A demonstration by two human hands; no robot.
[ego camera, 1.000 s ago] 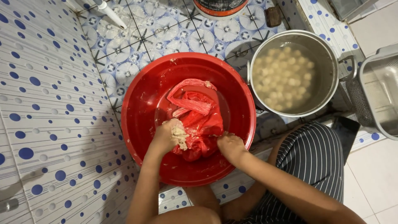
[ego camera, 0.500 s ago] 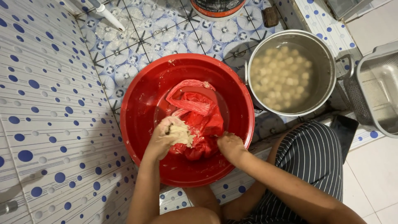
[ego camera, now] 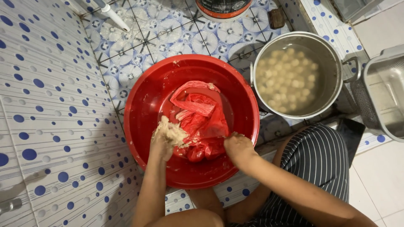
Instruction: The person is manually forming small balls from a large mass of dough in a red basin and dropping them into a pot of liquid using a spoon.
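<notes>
A large red plastic basin (ego camera: 143, 105) sits on the tiled floor in the head view. A crumpled red plastic bag (ego camera: 202, 122) lies inside it. My left hand (ego camera: 166, 141) is coated in pale sticky dough and closes on a lump of it at the bag's left edge. My right hand (ego camera: 237, 147) presses on the bag's lower right corner, fingers curled into it.
A metal pot (ego camera: 332, 59) of cloudy water with several pale round balls stands right of the basin. A grey metal container (ego camera: 387, 92) is at the far right, a dark phone (ego camera: 351, 136) by my striped knee. A tiled wall with blue dots rises on the left.
My left hand has shifted slightly left and down with the dough lump. The bag has been tugged a little; my right hand stays on its corner.
</notes>
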